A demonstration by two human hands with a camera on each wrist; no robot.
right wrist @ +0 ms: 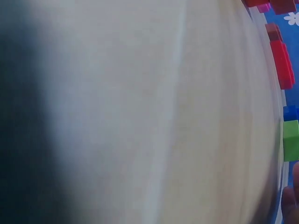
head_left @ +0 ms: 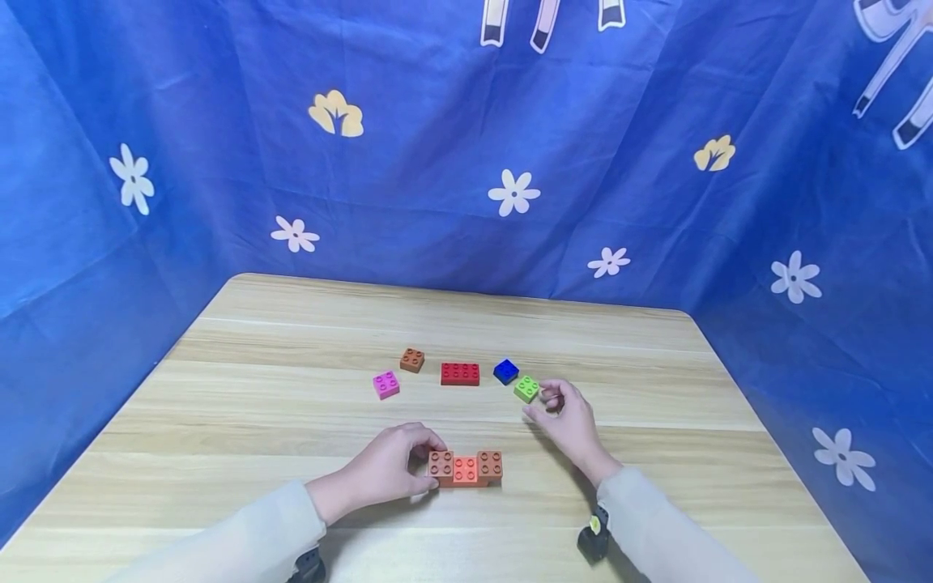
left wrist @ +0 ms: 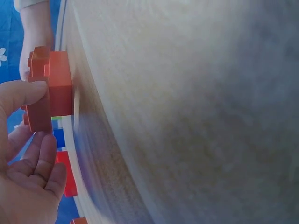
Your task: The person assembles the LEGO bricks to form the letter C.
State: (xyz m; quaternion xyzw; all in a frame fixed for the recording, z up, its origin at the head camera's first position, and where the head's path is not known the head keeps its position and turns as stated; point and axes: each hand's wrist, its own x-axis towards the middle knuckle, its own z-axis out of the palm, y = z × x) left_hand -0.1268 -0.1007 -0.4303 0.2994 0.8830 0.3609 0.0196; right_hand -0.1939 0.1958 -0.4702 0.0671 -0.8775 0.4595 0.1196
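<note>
In the head view my left hand [head_left: 386,465] pinches the left end of a joined block at the front of the table. That block is an orange brick [head_left: 465,470] with a brown brick [head_left: 440,463] on its left end and another brown brick [head_left: 490,463] on its right end. The left wrist view shows the thumb on the near brown brick [left wrist: 38,109], fingers beneath. My right hand [head_left: 572,421] reaches toward a light green brick [head_left: 526,389], fingertips close beside it with no grip visible. A blue brick [head_left: 506,372] lies just behind the green one.
A red brick [head_left: 460,373] lies at the middle of the table [head_left: 291,340]. To its left are a loose brown brick [head_left: 411,360] and a pink brick [head_left: 386,385]. Blue patterned cloth [head_left: 437,162] hangs behind the table and at both sides.
</note>
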